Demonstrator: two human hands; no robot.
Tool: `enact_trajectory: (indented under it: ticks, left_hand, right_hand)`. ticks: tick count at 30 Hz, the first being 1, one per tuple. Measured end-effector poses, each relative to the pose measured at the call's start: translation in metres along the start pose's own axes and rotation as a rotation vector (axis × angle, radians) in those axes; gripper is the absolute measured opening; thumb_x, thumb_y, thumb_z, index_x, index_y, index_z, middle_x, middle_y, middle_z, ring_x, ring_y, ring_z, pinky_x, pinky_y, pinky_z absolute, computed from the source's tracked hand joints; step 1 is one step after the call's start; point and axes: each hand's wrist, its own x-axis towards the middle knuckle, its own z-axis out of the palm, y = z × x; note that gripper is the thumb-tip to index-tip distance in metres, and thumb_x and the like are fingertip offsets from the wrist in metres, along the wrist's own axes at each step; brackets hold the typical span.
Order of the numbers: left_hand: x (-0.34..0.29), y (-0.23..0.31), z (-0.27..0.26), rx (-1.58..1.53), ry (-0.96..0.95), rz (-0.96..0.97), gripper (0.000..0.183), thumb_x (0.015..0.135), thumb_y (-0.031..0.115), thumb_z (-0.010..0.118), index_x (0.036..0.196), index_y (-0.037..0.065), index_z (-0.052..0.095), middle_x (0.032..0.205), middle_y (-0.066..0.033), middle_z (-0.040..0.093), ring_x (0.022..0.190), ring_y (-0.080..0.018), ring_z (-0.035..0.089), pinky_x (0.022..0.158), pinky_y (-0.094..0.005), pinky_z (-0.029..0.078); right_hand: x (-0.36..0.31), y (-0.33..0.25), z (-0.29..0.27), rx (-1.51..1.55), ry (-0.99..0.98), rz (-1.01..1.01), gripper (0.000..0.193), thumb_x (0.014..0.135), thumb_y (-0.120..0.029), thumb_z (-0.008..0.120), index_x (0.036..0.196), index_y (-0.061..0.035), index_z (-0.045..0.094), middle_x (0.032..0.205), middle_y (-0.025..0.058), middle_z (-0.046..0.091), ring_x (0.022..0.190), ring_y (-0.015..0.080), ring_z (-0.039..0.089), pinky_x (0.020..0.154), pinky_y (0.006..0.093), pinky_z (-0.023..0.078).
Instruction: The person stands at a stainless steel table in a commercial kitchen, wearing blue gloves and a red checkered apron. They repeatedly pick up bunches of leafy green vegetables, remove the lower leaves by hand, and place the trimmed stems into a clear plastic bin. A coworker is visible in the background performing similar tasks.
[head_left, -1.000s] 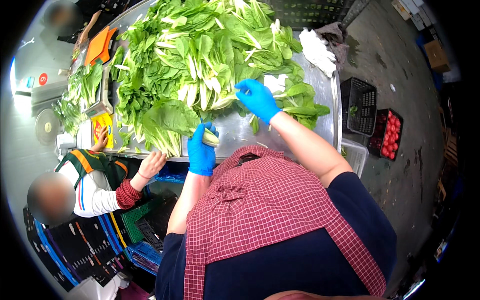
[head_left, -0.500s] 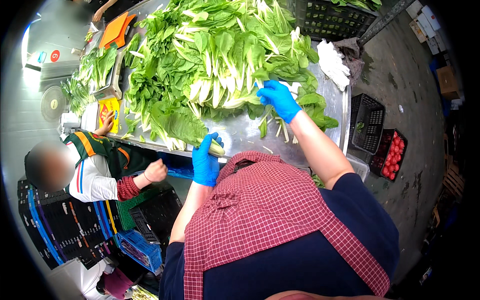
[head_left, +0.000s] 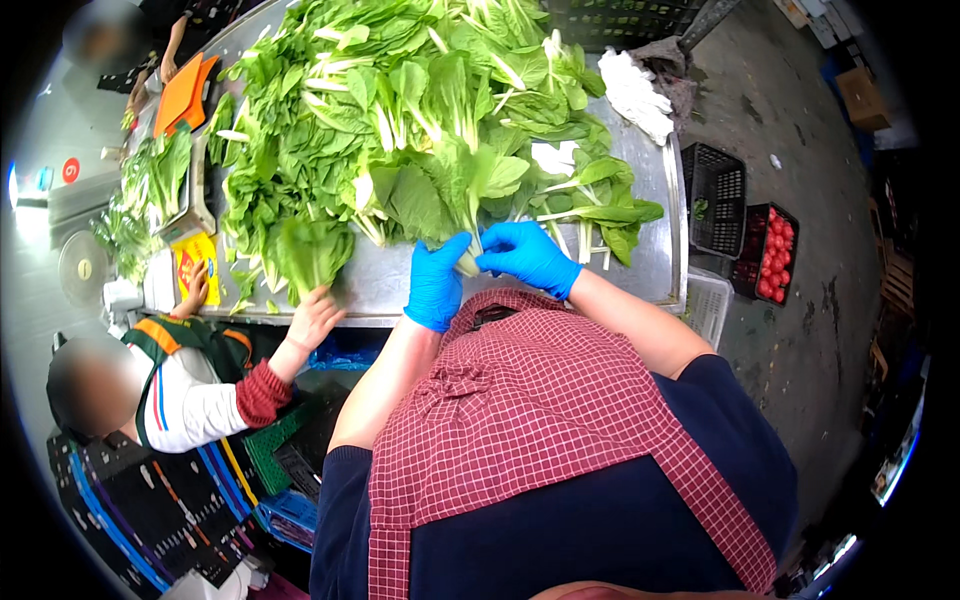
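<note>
In front of my apron, my left hand is closed around the pale base of a bunch of leafy greens, its leaves pointing away from me. My right hand meets it there, its gloved fingers pinched at the lower stems. Both hands wear blue gloves. Beyond them a big heap of the same greens covers much of the metal table. Several loose leaves lie to the right of my right hand.
At my left a co-worker's hand grips blurred greens. A scale, yellow packet and orange holder stand beyond. White cloth lies at the table's right edge. Floor crates include a black one and one of tomatoes.
My left hand has moved right and my right hand has come down and left, so they meet at the bunch. The co-worker's hand has reached the table and taken hold of greens.
</note>
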Motion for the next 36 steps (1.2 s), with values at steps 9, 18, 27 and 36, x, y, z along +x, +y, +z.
enact_trajectory:
  ticks: [9, 18, 27, 36]
  left_hand:
    - [0.024, 0.0, -0.018, -0.332, 0.075, -0.013, 0.038, 0.085, 0.004, 0.059, 0.121, 0.001, 0.048, 0.109, -0.0126, 0.057, 0.098, -0.025, 0.059, 0.087, -0.0385, 0.049]
    - [0.025, 0.022, -0.034, -0.353, 0.088, 0.081, 0.038, 0.086, 0.004, 0.059, 0.123, 0.003, 0.048, 0.11, -0.0084, 0.056, 0.1, -0.0215, 0.057, 0.089, -0.036, 0.047]
    - [0.014, 0.017, -0.034, -0.309, 0.115, 0.091, 0.043, 0.086, -0.001, 0.057, 0.128, 0.001, 0.045, 0.112, -0.0131, 0.057, 0.095, -0.0252, 0.06, 0.085, -0.0378, 0.051]
    - [0.012, 0.014, -0.006, -0.202, 0.036, 0.07, 0.034, 0.085, 0.005, 0.062, 0.118, 0.005, 0.053, 0.106, -0.0065, 0.058, 0.097, -0.0191, 0.058, 0.083, -0.0345, 0.049]
  right_hand:
    - [0.002, 0.011, 0.008, 0.379, 0.321, 0.025, 0.023, 0.087, -0.015, 0.065, 0.102, 0.0023, 0.063, 0.086, 0.0108, 0.067, 0.068, 0.0147, 0.062, 0.065, 0.0275, 0.052]
    - [0.078, -0.031, -0.009, -0.814, 0.475, -0.077, 0.041, 0.081, -0.039, 0.063, 0.1, -0.0032, 0.064, 0.1, 0.0177, 0.066, 0.087, 0.0312, 0.065, 0.076, 0.0395, 0.052]
    - [0.104, -0.005, -0.057, -0.336, 0.378, 0.084, 0.032, 0.08, -0.031, 0.067, 0.092, -0.0013, 0.065, 0.084, 0.0137, 0.068, 0.075, 0.0253, 0.066, 0.068, 0.0358, 0.052]
    - [0.027, -0.009, -0.039, 0.117, 0.426, -0.041, 0.018, 0.085, -0.014, 0.068, 0.095, -0.0026, 0.06, 0.083, 0.0074, 0.067, 0.064, 0.0122, 0.061, 0.057, 0.0236, 0.048]
